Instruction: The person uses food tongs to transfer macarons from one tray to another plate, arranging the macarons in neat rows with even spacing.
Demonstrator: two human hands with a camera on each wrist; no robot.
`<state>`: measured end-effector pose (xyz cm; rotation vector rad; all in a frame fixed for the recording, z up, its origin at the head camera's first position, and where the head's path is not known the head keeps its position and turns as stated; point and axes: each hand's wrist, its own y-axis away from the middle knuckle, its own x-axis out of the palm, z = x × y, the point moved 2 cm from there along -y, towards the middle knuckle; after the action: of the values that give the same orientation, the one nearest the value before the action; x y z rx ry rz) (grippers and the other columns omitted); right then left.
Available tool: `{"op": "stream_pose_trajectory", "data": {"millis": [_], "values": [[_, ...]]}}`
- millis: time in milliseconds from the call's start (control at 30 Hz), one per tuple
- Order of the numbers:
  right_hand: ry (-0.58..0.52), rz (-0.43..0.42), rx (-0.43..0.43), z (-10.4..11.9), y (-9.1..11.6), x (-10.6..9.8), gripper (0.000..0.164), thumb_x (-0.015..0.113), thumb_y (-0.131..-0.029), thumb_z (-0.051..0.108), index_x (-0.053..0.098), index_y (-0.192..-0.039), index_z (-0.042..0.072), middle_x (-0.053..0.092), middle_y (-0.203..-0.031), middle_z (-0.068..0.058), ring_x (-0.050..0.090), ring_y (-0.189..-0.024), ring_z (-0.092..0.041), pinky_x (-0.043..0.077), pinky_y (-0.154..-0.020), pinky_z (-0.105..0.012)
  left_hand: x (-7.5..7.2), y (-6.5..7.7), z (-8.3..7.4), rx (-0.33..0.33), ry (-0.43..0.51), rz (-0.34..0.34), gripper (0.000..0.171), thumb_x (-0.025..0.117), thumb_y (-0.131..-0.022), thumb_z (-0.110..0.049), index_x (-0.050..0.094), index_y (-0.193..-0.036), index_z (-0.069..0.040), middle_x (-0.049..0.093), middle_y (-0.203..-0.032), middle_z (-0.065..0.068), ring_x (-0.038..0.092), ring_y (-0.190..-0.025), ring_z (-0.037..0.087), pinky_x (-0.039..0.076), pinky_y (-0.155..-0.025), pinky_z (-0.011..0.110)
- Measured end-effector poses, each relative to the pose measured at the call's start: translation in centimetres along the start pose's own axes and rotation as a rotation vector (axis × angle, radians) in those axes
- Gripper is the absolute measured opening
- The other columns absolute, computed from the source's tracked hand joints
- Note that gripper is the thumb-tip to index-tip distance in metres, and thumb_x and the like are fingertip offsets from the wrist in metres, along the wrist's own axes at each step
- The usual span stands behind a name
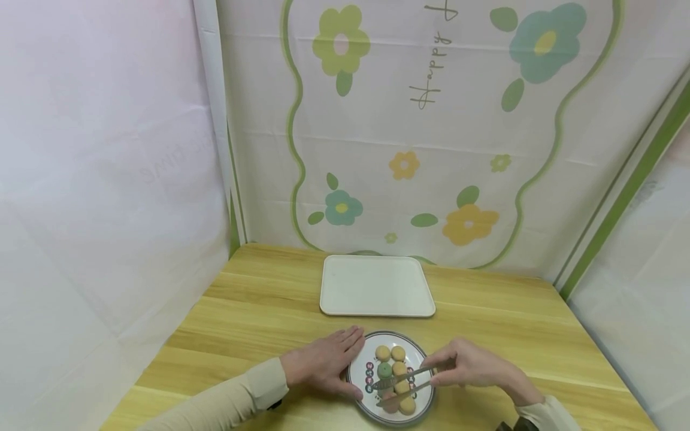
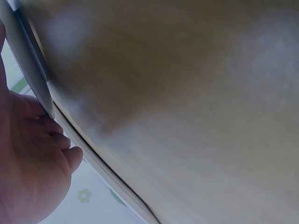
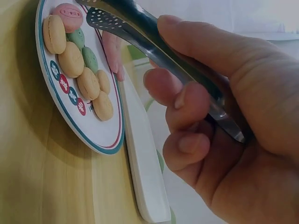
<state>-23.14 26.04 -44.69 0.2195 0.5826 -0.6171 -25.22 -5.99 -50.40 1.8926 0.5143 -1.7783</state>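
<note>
A round white plate [image 1: 371, 349] with a dark rim stripe holds several yellow macarons [image 3: 71, 59], green macarons [image 3: 89, 59] and a pink macaron [image 3: 69, 17]. My left hand [image 1: 329, 362] rests at the plate's left edge, fingers extended along the rim and thumb apart. In the left wrist view, the same hand [image 2: 35, 163] shows beside the plate's edge. Metal tongs [image 3: 145, 23] with perforated tips are gripped in my right hand [image 1: 474, 366], at the plate's right. Their tips are spread over the green and pink macarons; whether they touch one is unclear.
Behind the plate lies a white rectangular tray [image 1: 377, 287] on the wooden table [image 1: 269, 299]. A flower-printed cloth [image 1: 377, 131] hangs at the table's back edge, with white cloth on both sides.
</note>
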Motion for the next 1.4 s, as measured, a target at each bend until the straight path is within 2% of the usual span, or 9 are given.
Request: {"op": "stream_pose_trajectory", "data": {"millis": [167,400,567,733,967,1133,1400], "values": [[0.01,-0.034,0.014,0.0,0.1,-0.3,0.029,0.07,-0.091,0.023,0.072,-0.117,0.011,0.067,-0.067,-0.014,0.045,-0.048,0.009,0.045,-0.037,-0.014,-0.1,0.0,0.1,0.009,-0.006,-0.001,0.112,0.031,-0.083,-0.086,0.017,-0.156,-0.001,0.014,-0.164,0.018,0.014,-0.153,0.029,0.02,-0.126,0.038],[0.03,-0.137,0.081,-0.3,0.2,-1.1,0.032,0.068,-0.093,0.024,0.07,-0.12,0.007,0.07,-0.075,0.006,0.049,-0.051,0.007,0.049,-0.037,-0.024,0.0,0.1,0.1,-0.003,0.008,0.0,0.112,0.031,-0.083,-0.086,0.015,-0.157,-0.003,0.012,-0.165,0.017,0.012,-0.154,0.026,0.017,-0.126,0.038],[0.048,-0.205,0.147,-0.7,0.4,-1.7,0.033,0.066,-0.094,0.028,0.069,-0.12,0.007,0.068,-0.071,0.001,0.05,-0.05,0.004,0.047,-0.037,-0.02,-0.1,0.1,0.1,-0.003,0.004,0.004,0.113,0.03,-0.083,-0.086,0.015,-0.157,-0.003,0.012,-0.165,0.016,0.012,-0.154,0.026,0.017,-0.126,0.038],[0.061,-0.295,0.192,-1.2,0.7,-2.5,0.032,0.066,-0.094,0.028,0.068,-0.118,0.007,0.068,-0.073,-0.008,0.051,-0.049,0.0,0.049,-0.038,-0.027,0.0,0.0,0.1,-0.002,0.014,0.004,0.113,0.029,-0.083,-0.087,0.015,-0.157,-0.003,0.011,-0.165,0.016,0.012,-0.154,0.027,0.018,-0.126,0.038],[0.039,-0.394,0.285,-2.5,1.5,-3.6,0.036,0.066,-0.094,0.032,0.067,-0.117,0.004,0.067,-0.078,-0.013,0.053,-0.051,-0.006,0.052,-0.043,-0.033,0.1,-0.1,0.1,0.0,0.003,0.007,0.113,0.027,-0.082,-0.087,0.015,-0.157,-0.003,0.011,-0.165,0.016,0.012,-0.154,0.026,0.018,-0.126,0.038],[0.048,-0.448,0.324,-3.5,2.1,-4.4,0.037,0.066,-0.094,0.034,0.067,-0.117,0.004,0.065,-0.077,-0.012,0.051,-0.049,-0.006,0.05,-0.042,-0.031,0.2,-0.2,0.1,-0.001,-0.011,0.012,0.113,0.028,-0.082,-0.087,0.016,-0.157,-0.004,0.012,-0.165,0.015,0.011,-0.154,0.025,0.018,-0.126,0.037],[0.056,-0.557,0.393,-5.4,3.2,-5.6,0.049,0.067,-0.093,0.037,0.062,-0.125,0.001,0.065,-0.078,-0.013,0.051,-0.048,-0.01,0.045,-0.04,-0.026,-0.2,-0.2,-0.1,-0.003,-0.013,0.013,0.113,0.03,-0.082,-0.087,0.017,-0.156,-0.002,0.012,-0.165,0.017,0.013,-0.154,0.026,0.019,-0.126,0.037]]}}
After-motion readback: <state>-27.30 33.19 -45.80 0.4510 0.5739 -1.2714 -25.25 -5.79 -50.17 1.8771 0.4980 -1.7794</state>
